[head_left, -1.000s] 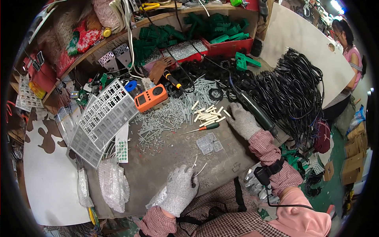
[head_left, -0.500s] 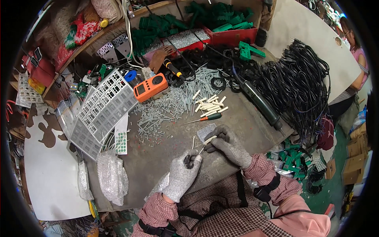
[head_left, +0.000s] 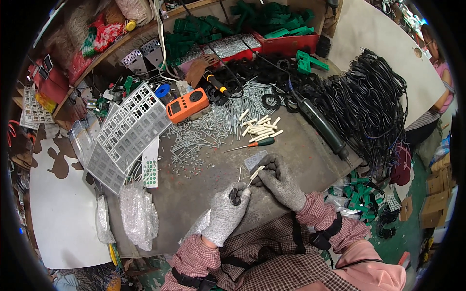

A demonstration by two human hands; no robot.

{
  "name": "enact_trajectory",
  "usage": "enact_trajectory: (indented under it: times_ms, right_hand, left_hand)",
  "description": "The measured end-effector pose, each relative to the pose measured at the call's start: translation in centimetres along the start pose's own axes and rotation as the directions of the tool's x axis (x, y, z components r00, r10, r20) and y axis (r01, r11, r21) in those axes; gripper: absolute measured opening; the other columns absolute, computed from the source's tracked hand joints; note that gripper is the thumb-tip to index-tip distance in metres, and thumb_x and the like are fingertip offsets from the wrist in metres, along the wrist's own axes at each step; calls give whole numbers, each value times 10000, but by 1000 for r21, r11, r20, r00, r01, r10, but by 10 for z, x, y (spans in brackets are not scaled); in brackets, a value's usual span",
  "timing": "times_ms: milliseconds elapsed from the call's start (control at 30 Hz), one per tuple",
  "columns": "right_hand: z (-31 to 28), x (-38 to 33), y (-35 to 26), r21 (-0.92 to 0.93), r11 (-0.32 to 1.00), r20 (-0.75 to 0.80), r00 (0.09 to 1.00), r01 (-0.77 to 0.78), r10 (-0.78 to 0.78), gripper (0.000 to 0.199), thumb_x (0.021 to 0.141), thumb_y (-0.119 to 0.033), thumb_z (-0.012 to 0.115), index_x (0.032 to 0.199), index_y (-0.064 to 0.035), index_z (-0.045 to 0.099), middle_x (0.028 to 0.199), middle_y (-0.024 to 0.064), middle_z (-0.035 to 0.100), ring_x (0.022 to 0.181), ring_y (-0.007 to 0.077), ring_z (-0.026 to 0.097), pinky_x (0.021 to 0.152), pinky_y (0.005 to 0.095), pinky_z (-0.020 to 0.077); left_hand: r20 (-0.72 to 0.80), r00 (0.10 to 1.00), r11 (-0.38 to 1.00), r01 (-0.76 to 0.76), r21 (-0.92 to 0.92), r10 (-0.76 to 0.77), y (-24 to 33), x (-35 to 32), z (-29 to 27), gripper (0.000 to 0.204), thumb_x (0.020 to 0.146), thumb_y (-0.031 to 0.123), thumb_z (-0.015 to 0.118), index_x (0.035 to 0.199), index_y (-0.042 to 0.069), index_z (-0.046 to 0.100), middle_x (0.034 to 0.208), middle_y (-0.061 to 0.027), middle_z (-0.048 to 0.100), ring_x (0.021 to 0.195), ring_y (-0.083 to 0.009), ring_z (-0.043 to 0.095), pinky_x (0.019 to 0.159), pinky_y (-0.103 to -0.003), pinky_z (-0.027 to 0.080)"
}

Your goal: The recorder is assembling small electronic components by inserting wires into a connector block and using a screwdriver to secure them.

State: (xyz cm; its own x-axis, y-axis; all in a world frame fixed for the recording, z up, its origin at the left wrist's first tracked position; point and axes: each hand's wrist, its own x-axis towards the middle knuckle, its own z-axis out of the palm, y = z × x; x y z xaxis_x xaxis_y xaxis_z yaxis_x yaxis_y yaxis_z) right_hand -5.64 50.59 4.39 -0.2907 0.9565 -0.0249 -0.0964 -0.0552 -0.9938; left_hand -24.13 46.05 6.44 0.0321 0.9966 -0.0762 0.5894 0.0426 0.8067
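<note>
Mid-assembly: left hand [head_left: 227, 213] pinches small dark ring [head_left: 235, 196]; right hand [head_left: 283, 182] feeds cream tube [head_left: 256, 174] in. Pile of tubes [head_left: 259, 128] remains.

Desk [head_left: 204, 194]: orange meter [head_left: 187, 104] beside loose screws [head_left: 204, 138]; green-handled screwdriver [head_left: 252, 144]; white grid trays [head_left: 131, 128]; black cable bundle [head_left: 374, 111]; clear bags [head_left: 138, 216].

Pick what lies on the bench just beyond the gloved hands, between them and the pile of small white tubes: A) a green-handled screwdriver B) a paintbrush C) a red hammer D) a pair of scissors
A: a green-handled screwdriver lies on the grey bench beyond the left hand and right hand, just short of the white tubes.
</note>
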Motion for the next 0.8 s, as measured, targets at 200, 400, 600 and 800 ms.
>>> enact_trajectory:
  times_ms: [200,400,600,800]
  right_hand:
    - [4,-6,-1,-494,804,206,943,332,-263,301,988,-96,571,1277,-15,585,1060,148,660,896,240,692,817,354,563]
    - [16,-10,4,-566,790,310,949,236,-61,197,956,-157,609,1121,-60,659,941,173,680,905,356,678,821,424,546]
    - [8,5,7,-555,803,398,917,218,26,212,945,-132,583,1120,-29,644,872,155,682,822,300,708,749,407,566]
    - [8,8,-9,-526,851,418,872,4,254,221,1002,-167,562,1121,3,637,776,94,662,691,136,680,572,286,547]
  left_hand:
    - [-22,973,895,-202,398,229,14,-21,-23,327,848,203,777,1105,46,650,1017,-148,635,994,-305,629,894,-420,499]
    - [-4,974,886,-205,415,228,-1,-34,-26,325,787,201,798,1039,74,636,1148,-140,557,1137,-360,528,965,-478,435]
    - [53,986,922,-164,352,155,-6,-27,-19,325,787,173,768,1073,75,649,1161,-134,562,1134,-363,532,964,-478,437]
    - [35,975,871,-213,443,221,-13,-63,-44,566,761,221,780,1266,67,575,1264,-188,550,1187,-393,520,1025,-499,413]
